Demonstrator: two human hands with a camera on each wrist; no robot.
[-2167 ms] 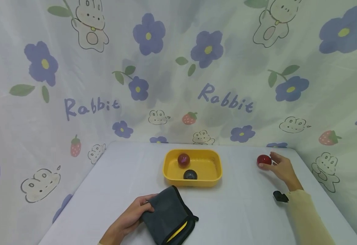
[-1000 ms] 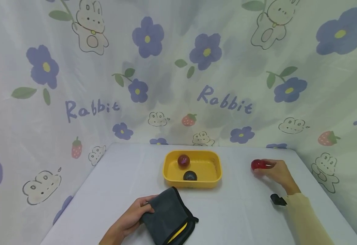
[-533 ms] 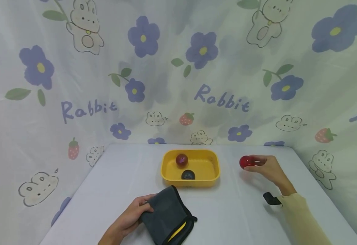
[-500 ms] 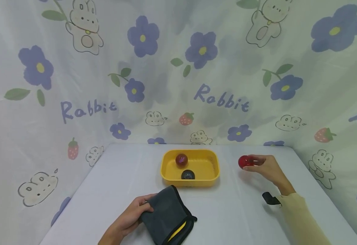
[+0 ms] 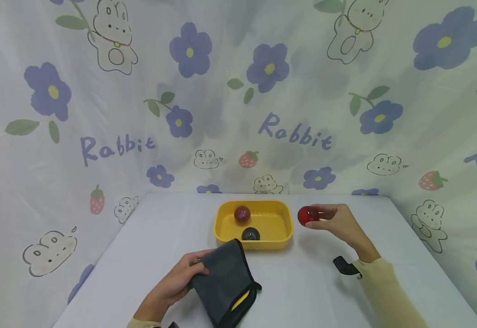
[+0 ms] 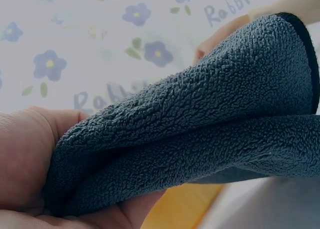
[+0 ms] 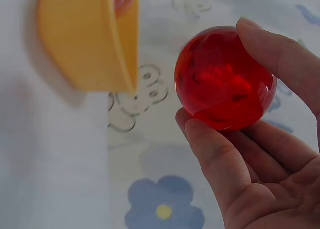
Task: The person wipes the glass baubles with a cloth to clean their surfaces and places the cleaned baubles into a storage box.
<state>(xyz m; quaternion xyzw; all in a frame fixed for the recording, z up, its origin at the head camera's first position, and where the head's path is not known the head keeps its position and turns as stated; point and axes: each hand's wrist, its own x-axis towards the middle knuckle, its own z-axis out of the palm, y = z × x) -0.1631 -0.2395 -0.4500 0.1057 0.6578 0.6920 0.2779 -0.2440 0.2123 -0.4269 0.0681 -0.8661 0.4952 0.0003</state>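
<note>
My right hand [image 5: 342, 227] pinches a clear red ball [image 5: 308, 216] between thumb and fingers, just off the right end of the yellow tray. The right wrist view has the see-through ball [image 7: 225, 79] close up, with the thumb on one side and the fingers beneath it. A folded dark grey towel [image 5: 224, 278] with black edging is gripped at its left corner by my left hand [image 5: 181, 278]; a strip of yellow shows within its fold. Up close in the left wrist view, the towel [image 6: 200, 94] has a fuzzy, looped pile.
Behind the towel stands the yellow tray [image 5: 281, 244], holding a dark red ball [image 5: 242, 214] and a dark grey ball [image 5: 250, 234]. The white table [image 5: 169, 223] ends at a curtain [image 5: 226, 109] printed with rabbits and flowers. A black strap piece [image 5: 346, 265] juts from the right sleeve.
My right hand has taken hold of the red ball at the right, lifted it and carried it left towards the tray. The left hand has raised the towel slightly.
</note>
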